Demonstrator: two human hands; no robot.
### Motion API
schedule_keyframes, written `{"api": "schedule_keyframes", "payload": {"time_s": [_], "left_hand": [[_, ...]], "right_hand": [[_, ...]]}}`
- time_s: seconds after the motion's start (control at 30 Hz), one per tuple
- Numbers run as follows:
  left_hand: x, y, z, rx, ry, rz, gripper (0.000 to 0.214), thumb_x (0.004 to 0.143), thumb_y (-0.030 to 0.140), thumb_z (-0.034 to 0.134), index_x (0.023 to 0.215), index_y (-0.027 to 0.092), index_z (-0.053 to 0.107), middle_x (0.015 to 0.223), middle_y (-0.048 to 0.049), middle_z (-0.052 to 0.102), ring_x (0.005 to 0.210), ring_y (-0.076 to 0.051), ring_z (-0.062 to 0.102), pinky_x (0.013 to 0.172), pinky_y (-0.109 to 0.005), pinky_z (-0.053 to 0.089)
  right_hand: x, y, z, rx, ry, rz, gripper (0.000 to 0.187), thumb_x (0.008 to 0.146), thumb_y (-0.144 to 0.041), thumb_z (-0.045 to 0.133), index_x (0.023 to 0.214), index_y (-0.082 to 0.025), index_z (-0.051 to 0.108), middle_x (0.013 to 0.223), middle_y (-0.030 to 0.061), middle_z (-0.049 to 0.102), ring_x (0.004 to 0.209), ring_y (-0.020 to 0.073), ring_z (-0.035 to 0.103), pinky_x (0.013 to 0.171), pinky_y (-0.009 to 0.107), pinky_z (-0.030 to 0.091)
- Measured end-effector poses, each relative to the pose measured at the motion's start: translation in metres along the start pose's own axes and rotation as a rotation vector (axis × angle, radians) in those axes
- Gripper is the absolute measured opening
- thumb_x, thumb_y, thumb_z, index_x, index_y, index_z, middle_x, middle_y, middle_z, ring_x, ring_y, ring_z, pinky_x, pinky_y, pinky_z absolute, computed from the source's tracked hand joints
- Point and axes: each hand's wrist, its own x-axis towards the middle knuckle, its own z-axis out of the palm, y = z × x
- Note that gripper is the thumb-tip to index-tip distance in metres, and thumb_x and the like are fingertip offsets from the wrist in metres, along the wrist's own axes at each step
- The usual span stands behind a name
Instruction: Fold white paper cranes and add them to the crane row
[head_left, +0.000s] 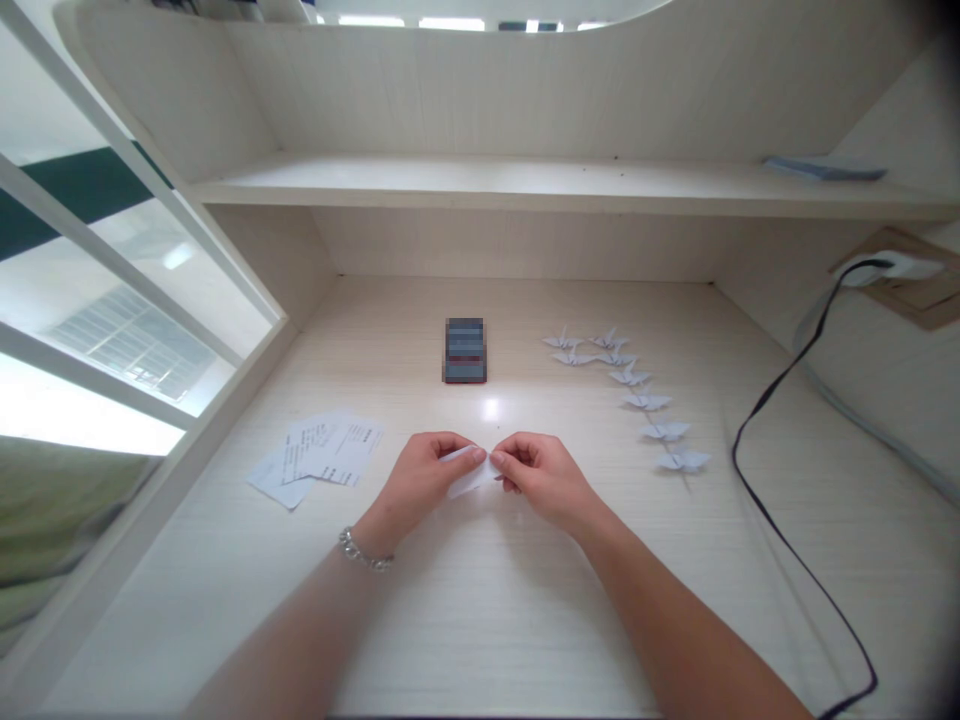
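Both of my hands meet over the middle of the pale wooden desk (480,620), pinching one small folded piece of white paper (469,474) between them. My left hand (425,475), with a bead bracelet on its wrist, has its fingers curled round the paper's left side. My right hand (540,476) grips the right edge with closed fingertips. The paper is held just above the desk surface.
Several folded paper cranes (646,401) lie in a curved row at the right. A few printed paper slips (321,455) lie at the left. A dark phone (465,350) rests farther back. A black cable (780,520) runs down the right side. A shelf (525,185) spans above.
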Motion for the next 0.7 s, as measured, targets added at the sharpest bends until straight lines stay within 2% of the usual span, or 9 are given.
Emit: {"api": "schedule_keyframes", "payload": {"time_s": [0.17,0.47,0.7], "left_hand": [[-0.0008,0.0029,0.0010,0.038,-0.005,0.034,0.026,0.073,0.039,0.058,0.073,0.015,0.068,0.066,-0.0031,0.065,0.058,-0.014,0.054,0.051,-0.023,0.038],[-0.0005,0.0030,0.0017,0.013,-0.028,0.069,0.023,0.074,0.036,0.059,0.072,0.014,0.067,0.070,-0.0047,0.066,0.063,-0.015,0.056,0.056,-0.023,0.041],[0.0000,0.0006,-0.0032,-0.142,-0.086,-0.019,0.025,0.072,0.037,0.061,0.075,0.013,0.068,0.071,-0.0063,0.067,0.061,-0.015,0.056,0.055,-0.025,0.040]], "right_hand": [[-0.0003,0.0014,0.0004,-0.011,-0.011,-0.017,0.015,0.077,-0.027,0.054,0.071,-0.015,0.061,0.058,-0.0003,0.056,0.052,0.0103,0.052,0.049,0.021,0.038],[-0.0014,-0.0007,0.0011,-0.047,-0.024,-0.033,0.015,0.077,-0.028,0.053,0.071,-0.016,0.060,0.058,-0.0007,0.057,0.051,0.0103,0.052,0.047,0.021,0.038],[-0.0029,-0.0034,-0.0009,-0.074,-0.031,-0.053,0.015,0.077,-0.026,0.053,0.072,-0.016,0.061,0.062,0.0005,0.059,0.053,0.0108,0.054,0.049,0.021,0.039]]}}
